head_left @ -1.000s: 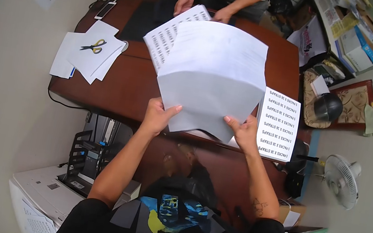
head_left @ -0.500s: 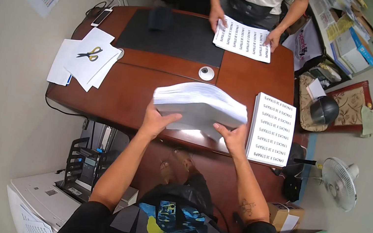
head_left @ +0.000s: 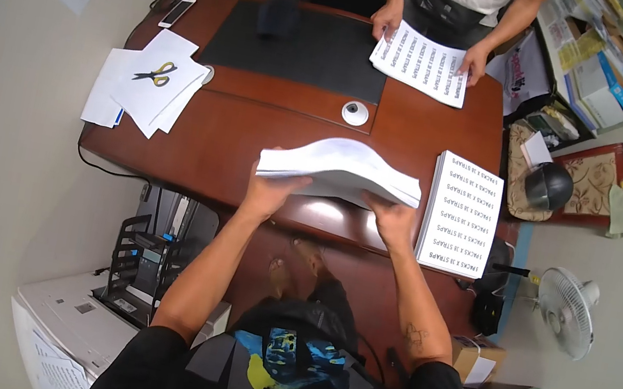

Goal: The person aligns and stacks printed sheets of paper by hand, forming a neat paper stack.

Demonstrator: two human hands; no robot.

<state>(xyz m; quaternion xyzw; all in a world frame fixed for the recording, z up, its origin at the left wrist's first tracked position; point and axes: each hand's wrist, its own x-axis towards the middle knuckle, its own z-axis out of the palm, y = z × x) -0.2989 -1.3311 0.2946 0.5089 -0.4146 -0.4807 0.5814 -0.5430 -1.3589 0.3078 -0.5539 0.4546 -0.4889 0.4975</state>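
I hold a thick stack of white paper [head_left: 339, 168] just above the near edge of the brown desk [head_left: 230, 138], its long side toward me and its middle bowed up. My left hand [head_left: 270, 191] grips its near left corner from below. My right hand [head_left: 392, 217] grips its near right corner. To the right lies a second stack of printed sheets [head_left: 461, 213], face up with rows of black text.
Across the desk a person presses both hands on printed sheets [head_left: 422, 62]. Scissors [head_left: 154, 73] lie on loose white papers at the left edge. A black desk mat [head_left: 303, 51], a phone [head_left: 176, 11], a round grommet [head_left: 355, 112], a printer [head_left: 69, 318] and a floor fan [head_left: 568, 310] surround me.
The stack has come down from upright in front of my face to flat and low over the desk. The person opposite has laid their sheets flat on the desk.
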